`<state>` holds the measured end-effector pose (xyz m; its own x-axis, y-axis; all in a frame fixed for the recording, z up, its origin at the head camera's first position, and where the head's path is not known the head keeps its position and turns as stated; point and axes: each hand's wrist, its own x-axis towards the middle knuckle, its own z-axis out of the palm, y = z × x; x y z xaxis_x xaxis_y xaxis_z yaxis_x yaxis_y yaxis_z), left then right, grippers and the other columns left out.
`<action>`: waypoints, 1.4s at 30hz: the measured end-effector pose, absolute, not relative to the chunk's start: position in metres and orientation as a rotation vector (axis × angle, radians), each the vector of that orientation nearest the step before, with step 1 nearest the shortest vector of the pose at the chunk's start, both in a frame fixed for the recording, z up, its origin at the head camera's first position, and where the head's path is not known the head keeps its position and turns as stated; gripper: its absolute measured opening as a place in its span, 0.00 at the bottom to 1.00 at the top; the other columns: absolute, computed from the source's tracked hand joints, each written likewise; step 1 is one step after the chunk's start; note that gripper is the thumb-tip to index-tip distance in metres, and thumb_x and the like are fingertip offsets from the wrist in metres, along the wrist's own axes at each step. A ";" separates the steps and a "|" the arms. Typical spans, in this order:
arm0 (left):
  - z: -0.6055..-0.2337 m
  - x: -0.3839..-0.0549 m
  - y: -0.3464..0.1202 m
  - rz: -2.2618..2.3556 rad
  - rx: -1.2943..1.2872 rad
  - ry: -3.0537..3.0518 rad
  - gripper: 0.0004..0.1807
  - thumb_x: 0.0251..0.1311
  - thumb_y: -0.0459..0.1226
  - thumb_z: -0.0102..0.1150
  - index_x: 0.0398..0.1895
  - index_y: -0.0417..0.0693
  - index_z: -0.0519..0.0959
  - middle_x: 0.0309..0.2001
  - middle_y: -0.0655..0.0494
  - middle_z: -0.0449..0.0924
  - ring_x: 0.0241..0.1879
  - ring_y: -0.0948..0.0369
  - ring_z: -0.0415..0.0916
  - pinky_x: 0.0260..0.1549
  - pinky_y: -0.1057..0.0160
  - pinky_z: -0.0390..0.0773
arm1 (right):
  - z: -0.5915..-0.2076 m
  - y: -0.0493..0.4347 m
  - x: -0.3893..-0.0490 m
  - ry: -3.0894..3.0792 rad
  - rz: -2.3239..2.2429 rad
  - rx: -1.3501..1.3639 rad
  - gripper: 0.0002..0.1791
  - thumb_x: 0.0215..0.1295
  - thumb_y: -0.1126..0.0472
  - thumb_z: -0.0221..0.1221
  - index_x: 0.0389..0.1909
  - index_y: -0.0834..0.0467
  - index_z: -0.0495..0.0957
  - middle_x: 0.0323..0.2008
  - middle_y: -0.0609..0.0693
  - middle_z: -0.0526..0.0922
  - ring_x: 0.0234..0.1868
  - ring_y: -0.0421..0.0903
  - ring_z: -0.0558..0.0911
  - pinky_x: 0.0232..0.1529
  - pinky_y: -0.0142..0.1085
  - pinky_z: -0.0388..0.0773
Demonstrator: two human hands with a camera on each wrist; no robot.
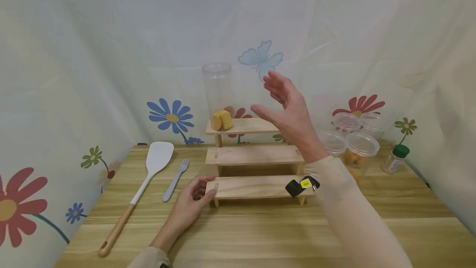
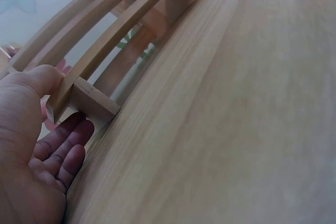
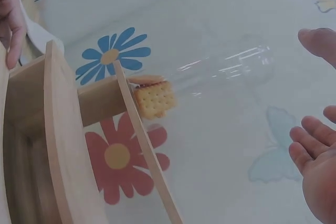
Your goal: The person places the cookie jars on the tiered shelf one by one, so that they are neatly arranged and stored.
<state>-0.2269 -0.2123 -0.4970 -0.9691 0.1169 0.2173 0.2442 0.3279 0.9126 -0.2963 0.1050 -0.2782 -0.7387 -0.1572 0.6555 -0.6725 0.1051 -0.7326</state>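
A three-step wooden display rack (image 1: pixel 256 154) stands on the table. My left hand (image 1: pixel 191 202) grips the left end of its lowest step; in the left wrist view the thumb lies over the board and the fingers (image 2: pixel 73 161) curl beneath. On the top step's left end stands a tall clear lidded jar (image 1: pixel 217 90), with a few square biscuits (image 1: pixel 222 120) at its bottom. My right hand (image 1: pixel 288 108) is raised in the air to the right of the jar, apart from it, fingers spread from the thumb and holding nothing. The right wrist view shows the biscuits (image 3: pixel 155 98) through the jar's wall.
Left of the rack lie a white spatula (image 1: pixel 159 158) with a wooden handle and a small grey fork (image 1: pixel 175 181). To the right stand several clear lidded tubs (image 1: pixel 360 146), partly behind my right arm, and a green-capped shaker (image 1: pixel 396 160). A flowered curtain (image 1: pixel 171 53) hangs behind.
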 end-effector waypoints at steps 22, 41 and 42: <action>-0.495 -0.227 -0.214 -1.739 -0.337 -2.478 0.22 0.75 0.41 0.73 0.69 0.50 0.83 0.47 0.49 0.88 0.46 0.57 0.84 0.44 0.65 0.82 | -0.301 0.224 -0.227 -1.879 1.599 0.466 0.50 0.61 0.80 0.75 0.83 0.53 0.69 0.77 0.53 0.77 0.77 0.46 0.75 0.75 0.28 0.70; -0.496 -0.228 -0.212 -1.735 -0.329 -2.472 0.22 0.74 0.40 0.74 0.68 0.50 0.83 0.47 0.50 0.89 0.45 0.58 0.84 0.44 0.65 0.82 | -0.366 0.315 -0.217 -2.084 1.431 0.149 0.47 0.72 0.72 0.71 0.87 0.50 0.63 0.80 0.50 0.74 0.77 0.41 0.74 0.72 0.21 0.68; -0.496 -0.228 -0.212 -1.734 -0.330 -2.472 0.22 0.74 0.40 0.74 0.68 0.50 0.83 0.47 0.50 0.89 0.45 0.58 0.84 0.44 0.65 0.82 | -0.371 0.317 -0.216 -2.104 1.435 0.132 0.47 0.73 0.71 0.71 0.87 0.48 0.62 0.81 0.50 0.73 0.78 0.41 0.73 0.71 0.20 0.67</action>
